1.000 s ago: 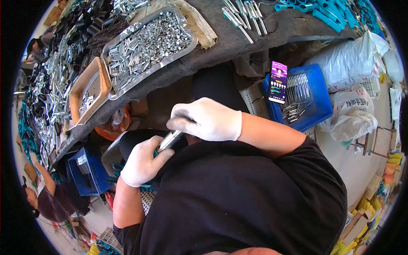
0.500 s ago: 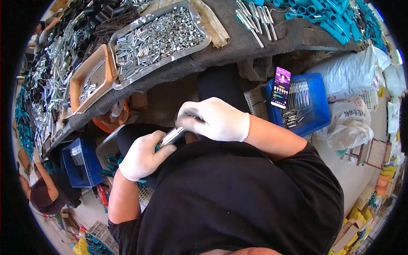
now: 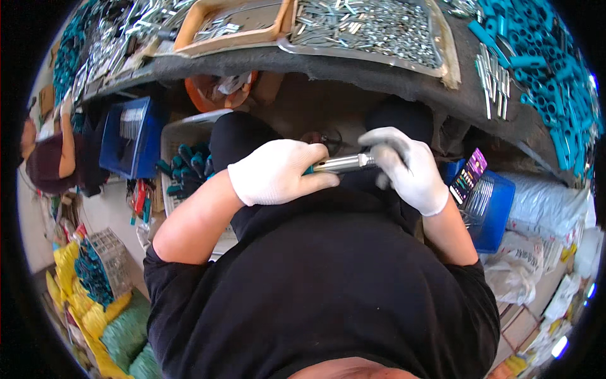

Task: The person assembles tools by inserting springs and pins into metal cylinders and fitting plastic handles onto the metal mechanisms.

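Note:
A shiny metal tube (image 3: 342,163) with a teal part at its left end lies nearly level in front of my body. My left hand (image 3: 281,172), in a white glove, is closed around the teal end, thumb and fingers pressed together on it. At the ridged right end is my right hand (image 3: 413,170), also gloved, its fingers curled around that end and partly blurred. The fingers hide the tube's right tip.
On the dark cloth-covered bench are a metal tray (image 3: 372,60) of small metal parts, an orange-brown tray (image 3: 233,43), metal shafts (image 3: 492,82) and teal handles (image 3: 543,82). Blue bins (image 3: 495,218) stand right and left. A phone (image 3: 468,175) rests at the right bin. Another person (image 3: 53,158) is far left.
The view has swung, so the bench and bins appear shifted. The tube has gone from slanted to nearly level, and more of it shows between my hands. My right hand sits farther from my left.

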Tool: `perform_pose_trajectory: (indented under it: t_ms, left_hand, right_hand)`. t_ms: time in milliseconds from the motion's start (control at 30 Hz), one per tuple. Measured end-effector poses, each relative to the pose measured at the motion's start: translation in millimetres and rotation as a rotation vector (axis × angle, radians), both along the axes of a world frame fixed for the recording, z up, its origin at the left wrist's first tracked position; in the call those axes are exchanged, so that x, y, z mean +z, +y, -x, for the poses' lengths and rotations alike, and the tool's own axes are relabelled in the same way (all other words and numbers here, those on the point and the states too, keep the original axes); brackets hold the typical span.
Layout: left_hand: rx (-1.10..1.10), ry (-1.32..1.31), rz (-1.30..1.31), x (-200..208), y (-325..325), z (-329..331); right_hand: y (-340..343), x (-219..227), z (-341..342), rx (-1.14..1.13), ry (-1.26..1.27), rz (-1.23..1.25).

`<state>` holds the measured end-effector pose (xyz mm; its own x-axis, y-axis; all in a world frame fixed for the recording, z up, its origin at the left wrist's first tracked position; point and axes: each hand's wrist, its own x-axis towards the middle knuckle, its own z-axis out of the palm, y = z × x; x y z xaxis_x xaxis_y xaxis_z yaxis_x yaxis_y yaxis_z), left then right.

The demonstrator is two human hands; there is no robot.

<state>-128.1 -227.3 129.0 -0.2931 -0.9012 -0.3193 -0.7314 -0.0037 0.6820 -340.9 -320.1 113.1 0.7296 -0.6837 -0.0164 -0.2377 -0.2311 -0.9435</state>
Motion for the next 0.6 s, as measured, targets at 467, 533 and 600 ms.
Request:
perform_pose_trajectory:
  t_ms: [467,533,600]
  left_hand:
    - [0.080,-0.145,0.303,-7,9,-5]
    - [0.109,-0.150,0.474,-11,7,-6]
    - [0.130,-0.134,0.520,-3,4,-8]
  right_hand:
    - [4,3,-14,-0.002,0.075,-0.176]
    - [-1,14,-22,-0.056,0.047,-0.253]
    - [-5,24,-22,0.007,-0.045,-0.238]
